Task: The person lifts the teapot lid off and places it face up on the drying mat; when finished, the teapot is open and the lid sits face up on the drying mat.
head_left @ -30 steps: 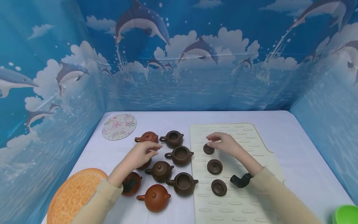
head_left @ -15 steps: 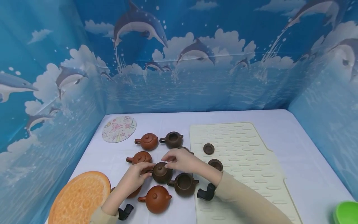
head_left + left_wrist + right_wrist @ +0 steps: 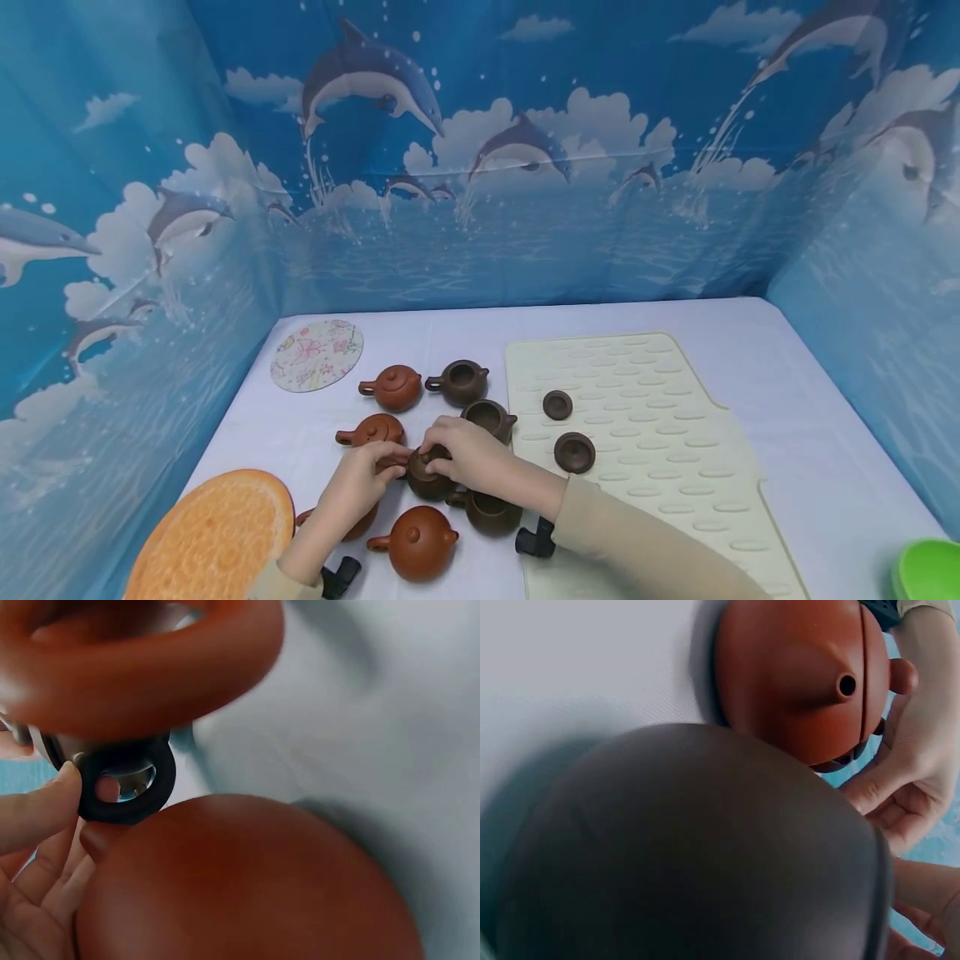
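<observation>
My left hand [image 3: 351, 492] pinches the handle [image 3: 165, 784] of a dark brown teapot [image 3: 422, 482], seen as a black loop in the left wrist view. Above that pot, the fingers of my right hand [image 3: 471, 454] curl down onto its round lid, thumb and forefinger at the knob, which they mostly cover. Close around stand reddish-brown teapots, one [image 3: 375, 429] behind my left hand and one [image 3: 420, 546] in front. Two lidless dark pots, a rear one [image 3: 491, 414] and a front one [image 3: 492, 515], flank my right hand, which partly hides both.
On the cream mat [image 3: 637, 392] at right lie dark lids [image 3: 574, 452]; my right sleeve covers part of the mat. A round orange pad [image 3: 217, 533] is at front left, a patterned disc [image 3: 317, 356] at back left. A green bowl [image 3: 930, 571] sits at the right edge.
My right hand has come left from over the mat's lids to the dark teapot's lid. My left hand has moved down to the pot's handle, and its fingers have closed on it.
</observation>
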A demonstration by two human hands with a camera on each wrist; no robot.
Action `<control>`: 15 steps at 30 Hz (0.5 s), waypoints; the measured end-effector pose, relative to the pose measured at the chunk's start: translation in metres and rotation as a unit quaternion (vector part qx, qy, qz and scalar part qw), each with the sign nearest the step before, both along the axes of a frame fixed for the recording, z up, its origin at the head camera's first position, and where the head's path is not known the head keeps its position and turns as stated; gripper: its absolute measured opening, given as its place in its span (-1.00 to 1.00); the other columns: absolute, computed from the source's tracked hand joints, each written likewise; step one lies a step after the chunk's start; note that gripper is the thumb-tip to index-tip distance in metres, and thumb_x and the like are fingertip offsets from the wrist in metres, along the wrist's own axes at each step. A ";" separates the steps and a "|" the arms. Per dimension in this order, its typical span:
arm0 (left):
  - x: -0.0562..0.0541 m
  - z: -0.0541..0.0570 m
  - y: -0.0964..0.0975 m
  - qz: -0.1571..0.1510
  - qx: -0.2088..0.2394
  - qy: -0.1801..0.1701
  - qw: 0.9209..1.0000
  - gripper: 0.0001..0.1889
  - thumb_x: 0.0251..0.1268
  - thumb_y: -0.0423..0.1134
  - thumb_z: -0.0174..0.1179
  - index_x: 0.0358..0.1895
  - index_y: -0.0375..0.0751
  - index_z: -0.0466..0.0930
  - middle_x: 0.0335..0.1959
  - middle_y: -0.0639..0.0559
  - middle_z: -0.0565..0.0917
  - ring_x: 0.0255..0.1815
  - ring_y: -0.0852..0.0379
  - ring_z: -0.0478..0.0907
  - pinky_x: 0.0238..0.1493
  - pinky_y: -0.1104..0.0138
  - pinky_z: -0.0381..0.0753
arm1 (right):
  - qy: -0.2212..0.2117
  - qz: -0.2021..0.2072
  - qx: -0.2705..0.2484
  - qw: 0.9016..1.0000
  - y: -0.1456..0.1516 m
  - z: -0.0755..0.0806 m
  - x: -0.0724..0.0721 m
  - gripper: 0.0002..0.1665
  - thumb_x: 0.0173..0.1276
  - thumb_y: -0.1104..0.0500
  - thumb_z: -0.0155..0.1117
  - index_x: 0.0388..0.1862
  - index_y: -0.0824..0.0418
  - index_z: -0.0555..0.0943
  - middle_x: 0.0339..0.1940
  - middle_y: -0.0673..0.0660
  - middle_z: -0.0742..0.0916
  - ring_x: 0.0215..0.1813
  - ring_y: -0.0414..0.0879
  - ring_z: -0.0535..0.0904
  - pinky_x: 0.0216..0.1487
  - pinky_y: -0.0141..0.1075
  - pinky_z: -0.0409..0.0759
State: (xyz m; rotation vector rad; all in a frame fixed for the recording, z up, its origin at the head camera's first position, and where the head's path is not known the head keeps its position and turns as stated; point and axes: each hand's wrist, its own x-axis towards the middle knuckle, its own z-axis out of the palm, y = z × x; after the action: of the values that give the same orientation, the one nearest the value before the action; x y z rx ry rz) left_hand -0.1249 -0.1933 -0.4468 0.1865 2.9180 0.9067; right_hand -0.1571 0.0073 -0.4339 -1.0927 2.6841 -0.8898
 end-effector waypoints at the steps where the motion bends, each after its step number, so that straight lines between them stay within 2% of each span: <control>1: 0.000 0.000 0.000 0.000 -0.004 -0.001 1.000 -0.76 0.11 -0.46 0.38 -0.14 -0.14 0.74 -0.14 0.02 0.76 -0.07 0.04 0.70 -0.08 0.17 0.72 | 0.009 -0.002 0.002 1.000 -0.001 0.000 0.001 -0.87 0.29 0.14 0.41 -0.19 0.07 0.69 -0.20 -0.05 0.69 -0.13 -0.24 0.61 -0.11 -0.42 0.60; 5: 0.000 0.001 0.001 -0.003 -0.012 -0.002 1.000 -0.77 0.10 -0.46 0.39 -0.17 -0.14 0.75 -0.16 0.02 0.76 -0.05 0.02 0.70 -0.04 0.13 0.70 | 0.033 -0.010 0.008 0.999 -0.004 0.002 0.003 -0.89 0.28 0.12 0.42 -0.29 0.06 0.63 -0.27 -0.07 0.69 -0.25 -0.28 0.58 -0.23 -0.46 0.56; 15: -0.001 0.002 0.000 -0.007 -0.013 0.007 1.000 -0.79 0.07 -0.47 0.40 -0.22 -0.14 0.77 -0.22 0.03 0.77 -0.12 0.05 0.70 -0.09 0.16 0.71 | 0.027 -0.016 -0.015 0.999 -0.004 0.001 0.002 -0.86 0.24 0.17 0.45 -0.35 0.07 0.61 -0.37 -0.07 0.71 -0.38 -0.31 0.50 -0.36 -0.52 0.46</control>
State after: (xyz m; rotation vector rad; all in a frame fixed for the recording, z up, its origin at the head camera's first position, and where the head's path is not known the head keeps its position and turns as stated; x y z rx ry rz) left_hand -0.1258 -0.1934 -0.4448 0.2104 2.9358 0.8684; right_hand -0.1549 0.0038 -0.4326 -1.0975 2.7481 -0.9209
